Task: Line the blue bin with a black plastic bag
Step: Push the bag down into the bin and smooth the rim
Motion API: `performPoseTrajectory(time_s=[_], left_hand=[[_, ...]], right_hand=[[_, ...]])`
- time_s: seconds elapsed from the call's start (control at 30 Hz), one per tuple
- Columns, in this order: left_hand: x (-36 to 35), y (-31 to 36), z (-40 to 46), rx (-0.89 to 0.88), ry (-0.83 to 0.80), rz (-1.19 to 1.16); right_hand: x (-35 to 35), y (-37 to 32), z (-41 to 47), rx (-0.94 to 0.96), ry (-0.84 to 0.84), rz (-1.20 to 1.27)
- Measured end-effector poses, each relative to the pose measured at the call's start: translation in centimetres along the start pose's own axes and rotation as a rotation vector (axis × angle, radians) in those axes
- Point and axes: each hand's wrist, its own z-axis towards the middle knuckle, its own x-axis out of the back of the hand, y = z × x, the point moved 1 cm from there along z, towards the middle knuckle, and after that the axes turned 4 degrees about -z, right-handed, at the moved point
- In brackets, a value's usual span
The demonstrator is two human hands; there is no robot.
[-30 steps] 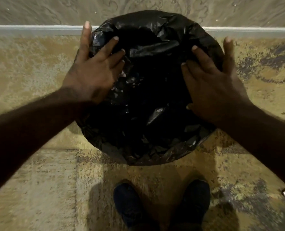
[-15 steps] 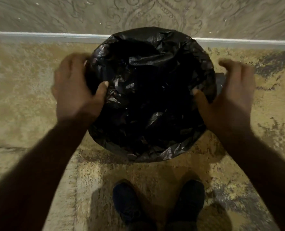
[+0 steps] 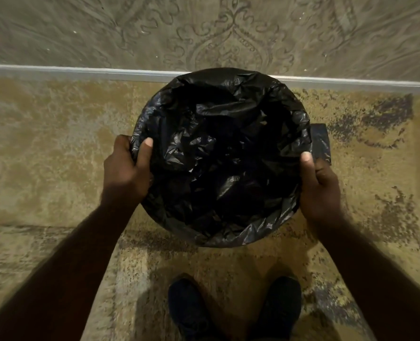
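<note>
Since a second ago your hands have dropped from lying flat on top to the sides. Your left hand (image 3: 125,173) is now clamped on the rim, thumb over the black plastic bag (image 3: 218,156), which lines the blue bin (image 3: 321,146) on the patterned carpet (image 3: 44,143) by the wall. Your right hand (image 3: 319,185) grips the opposite rim likewise. No writing is readable anywhere.

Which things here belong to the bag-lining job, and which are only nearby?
Job:
- black bag
- bin handle, the bin's only uncovered part
- left hand, right hand, gripping the rim

Nearby:
- shoes
- carpet
- skirting strip
</note>
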Motion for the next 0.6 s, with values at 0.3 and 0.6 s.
performPoseTrajectory(time_s=[0.3,0.6], left_hand=[[0.3,0.6,-0.9,0.100,0.031,-0.127],[3.4,5.3,-3.6,0.076,0.013,-0.090]], right_hand=[[0.8,-1.7,-1.2,-0.199,-0.093,0.497],[6.2,-6.0,-3.1,-0.064,-0.026,0.228]])
